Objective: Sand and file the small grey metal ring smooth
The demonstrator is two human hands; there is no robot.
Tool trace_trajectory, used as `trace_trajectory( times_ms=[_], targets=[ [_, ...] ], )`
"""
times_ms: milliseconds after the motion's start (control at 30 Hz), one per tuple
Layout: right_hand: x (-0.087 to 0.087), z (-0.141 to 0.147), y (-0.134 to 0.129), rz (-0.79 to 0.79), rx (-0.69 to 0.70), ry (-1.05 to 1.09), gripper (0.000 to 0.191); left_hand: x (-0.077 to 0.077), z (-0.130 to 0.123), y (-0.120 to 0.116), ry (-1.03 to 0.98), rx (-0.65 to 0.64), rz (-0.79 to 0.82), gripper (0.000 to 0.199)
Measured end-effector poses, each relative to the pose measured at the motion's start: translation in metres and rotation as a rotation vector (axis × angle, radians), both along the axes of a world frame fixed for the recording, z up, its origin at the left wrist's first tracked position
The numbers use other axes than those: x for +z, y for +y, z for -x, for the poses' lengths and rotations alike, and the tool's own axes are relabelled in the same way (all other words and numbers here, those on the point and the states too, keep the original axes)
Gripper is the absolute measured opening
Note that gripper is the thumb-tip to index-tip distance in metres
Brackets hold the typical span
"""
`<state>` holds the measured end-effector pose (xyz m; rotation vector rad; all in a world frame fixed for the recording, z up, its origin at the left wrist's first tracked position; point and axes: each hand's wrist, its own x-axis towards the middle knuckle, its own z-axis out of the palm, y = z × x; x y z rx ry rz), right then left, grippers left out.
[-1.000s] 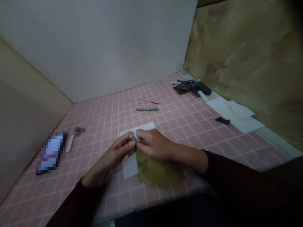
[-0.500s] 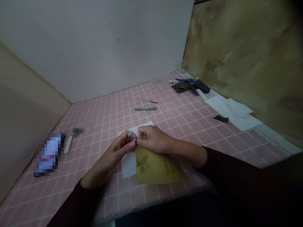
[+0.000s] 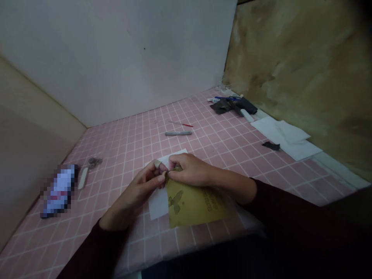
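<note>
A yellow-brown sheet of sandpaper (image 3: 188,205), its back printed with a dark winged mark and lettering, hangs from my right hand (image 3: 190,170). The fingers of that hand are closed on its upper left corner. My left hand (image 3: 148,180) is pinched shut right against the same corner, around a small dark piece that I cannot make out. A pale wrap covers part of one left finger. Beneath both hands lies a white paper sheet (image 3: 157,207), partly covered by the sandpaper.
Ahead lie a grey rod-like tool (image 3: 178,133) and a thin red-handled tool (image 3: 186,124). To the left are a blurred-out packet (image 3: 59,192), a white stick (image 3: 83,178) and a coiled grey item (image 3: 94,162). Dark scraps (image 3: 222,105) and white papers (image 3: 287,135) line the right wall.
The sandpaper's lower part has swung slightly, its right side now turned farther under my right forearm. Both hands keep their pinch in nearly the same place.
</note>
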<state>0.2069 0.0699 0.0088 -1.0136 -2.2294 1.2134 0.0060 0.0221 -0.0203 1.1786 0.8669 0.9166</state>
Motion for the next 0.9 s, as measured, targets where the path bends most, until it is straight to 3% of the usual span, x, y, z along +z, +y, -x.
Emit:
trace_trajectory(
  times_ms=[333,600,733,833,900],
  targets=[
    [-0.005,0.000,-0.008,-0.174,0.069,-0.044,0.009,-0.004,0.001,0.005,0.030,0.025,-0.002,0.013],
    [-0.008,0.002,-0.014,-0.309,0.117,-0.056,0.004,-0.013,0.009,0.008,0.103,-0.069,0.036,0.018],
    [-0.009,0.003,-0.016,-0.326,0.132,-0.028,0.005,-0.009,0.008,0.003,0.108,-0.108,0.018,0.015],
    [-0.005,0.005,-0.012,-0.140,0.032,0.024,0.005,0.001,0.005,-0.002,0.120,-0.067,-0.120,0.013],
    [-0.002,0.007,-0.008,0.192,-0.016,0.053,0.013,0.008,0.004,-0.005,0.185,-0.038,-0.214,0.012]
  ],
)
